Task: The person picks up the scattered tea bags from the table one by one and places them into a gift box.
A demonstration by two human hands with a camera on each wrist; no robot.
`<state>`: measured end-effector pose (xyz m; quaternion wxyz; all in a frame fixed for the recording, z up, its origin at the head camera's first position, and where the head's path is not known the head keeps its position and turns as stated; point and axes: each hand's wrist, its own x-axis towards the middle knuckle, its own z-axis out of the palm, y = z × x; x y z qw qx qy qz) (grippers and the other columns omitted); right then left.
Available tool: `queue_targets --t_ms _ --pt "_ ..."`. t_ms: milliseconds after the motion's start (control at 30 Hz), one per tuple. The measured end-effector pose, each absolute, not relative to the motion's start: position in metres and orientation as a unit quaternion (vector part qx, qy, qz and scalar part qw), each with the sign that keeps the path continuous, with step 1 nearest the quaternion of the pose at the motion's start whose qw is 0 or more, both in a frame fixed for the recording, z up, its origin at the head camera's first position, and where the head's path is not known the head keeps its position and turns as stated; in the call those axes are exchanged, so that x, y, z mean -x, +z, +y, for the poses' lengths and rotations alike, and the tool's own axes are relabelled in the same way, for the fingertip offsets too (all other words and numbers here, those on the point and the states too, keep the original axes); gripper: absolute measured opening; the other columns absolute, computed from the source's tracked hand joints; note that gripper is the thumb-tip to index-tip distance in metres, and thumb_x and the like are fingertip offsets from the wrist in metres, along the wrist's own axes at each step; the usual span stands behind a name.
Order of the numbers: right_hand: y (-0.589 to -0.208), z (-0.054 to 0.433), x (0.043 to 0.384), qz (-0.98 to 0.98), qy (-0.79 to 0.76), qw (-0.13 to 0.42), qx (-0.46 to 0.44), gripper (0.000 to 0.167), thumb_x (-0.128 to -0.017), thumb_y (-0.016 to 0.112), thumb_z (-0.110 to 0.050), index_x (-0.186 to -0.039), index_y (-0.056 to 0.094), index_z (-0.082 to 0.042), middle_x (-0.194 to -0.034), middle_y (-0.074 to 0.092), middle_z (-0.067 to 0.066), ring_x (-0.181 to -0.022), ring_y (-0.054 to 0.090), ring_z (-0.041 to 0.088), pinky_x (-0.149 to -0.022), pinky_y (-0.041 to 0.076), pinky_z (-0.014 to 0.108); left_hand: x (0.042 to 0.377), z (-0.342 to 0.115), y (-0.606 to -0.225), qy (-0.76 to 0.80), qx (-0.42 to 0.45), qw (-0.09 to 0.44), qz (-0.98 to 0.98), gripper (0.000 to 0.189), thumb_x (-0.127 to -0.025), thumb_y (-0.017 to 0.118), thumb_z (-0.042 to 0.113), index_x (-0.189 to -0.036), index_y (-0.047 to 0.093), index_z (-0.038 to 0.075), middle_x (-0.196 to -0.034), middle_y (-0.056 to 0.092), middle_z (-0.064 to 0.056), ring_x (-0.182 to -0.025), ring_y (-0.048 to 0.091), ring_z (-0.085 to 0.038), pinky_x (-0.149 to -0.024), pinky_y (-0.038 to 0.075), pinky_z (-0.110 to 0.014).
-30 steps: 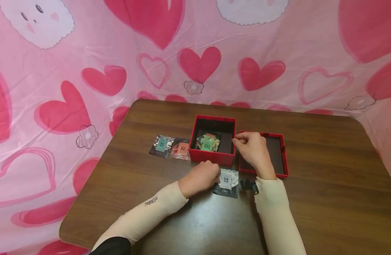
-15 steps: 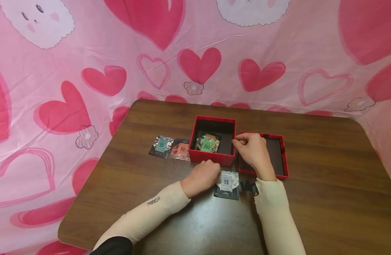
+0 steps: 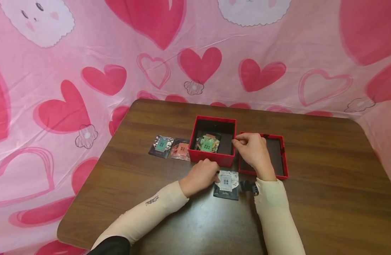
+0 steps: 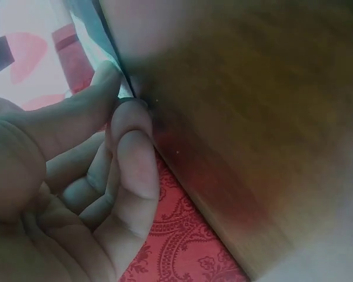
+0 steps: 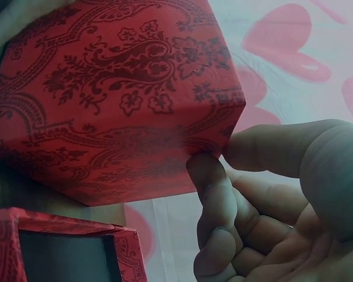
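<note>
My left hand pinches the upper left edge of a black-and-white sachet on the table in front of the box. In the left wrist view, thumb and curled fingers meet at the edge of that sachet, seen nearly edge-on. A red patterned box, dark inside, stands uncovered behind the sachet. My right hand pinches the box's right rim between thumb and forefinger, as the right wrist view also shows at the box. Inside the box lies a green-labelled sachet.
The red box lid lies inner side up to the box's right, partly under my right hand. Left of the box lie a teal-labelled sachet and a red-labelled sachet. A pink heart-printed cloth hangs behind the wooden table.
Over the last second the black-and-white sachet has shifted slightly toward me. My left hand has moved only slightly; my right hand stays at the rim.
</note>
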<state>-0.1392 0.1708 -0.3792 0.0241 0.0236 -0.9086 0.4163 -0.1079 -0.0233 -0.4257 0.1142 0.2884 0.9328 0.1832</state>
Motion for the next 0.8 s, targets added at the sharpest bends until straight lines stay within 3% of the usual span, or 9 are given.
queue_targets --t_ms 300,500,800 --pt "-0.3787 0.1708 0.1394 -0.909 0.414 0.025 -0.029 0.023 -0.094 0.072 -0.020 -0.109 0.077 -0.003 -0.091 0.075 0.008 -0.077 0.065 0.022 -0.064 0.049 0.037 0.1090 -0.0205 -0.4226 0.174 -0.290 0.100 0.936 0.023 -0.079 0.087 0.018 -0.066 0.068 0.019 -0.055 0.056 0.010 -0.052 0.055 -0.012 -0.046 0.044 -0.027" --pt "-0.3787 0.1711 0.1385 -0.910 0.414 0.024 -0.024 0.024 -0.095 0.072 -0.021 -0.110 0.077 -0.004 -0.092 0.075 0.008 -0.079 0.065 0.023 -0.066 0.050 0.038 0.1122 -0.0211 -0.4234 0.182 -0.280 0.121 0.935 0.027 -0.077 0.089 0.019 -0.063 0.066 0.019 -0.057 0.055 0.011 -0.054 0.054 -0.012 -0.049 0.044 -0.027" --pt "-0.3775 0.1724 0.1365 -0.910 0.412 0.028 -0.025 0.023 -0.094 0.072 -0.020 -0.109 0.077 -0.004 -0.089 0.075 0.006 -0.075 0.062 0.022 -0.064 0.047 0.037 0.1118 -0.0286 -0.4274 0.228 -0.302 0.129 0.917 0.034 -0.083 0.084 0.017 -0.058 0.060 0.021 -0.056 0.053 0.014 -0.056 0.052 -0.007 -0.053 0.043 -0.024"
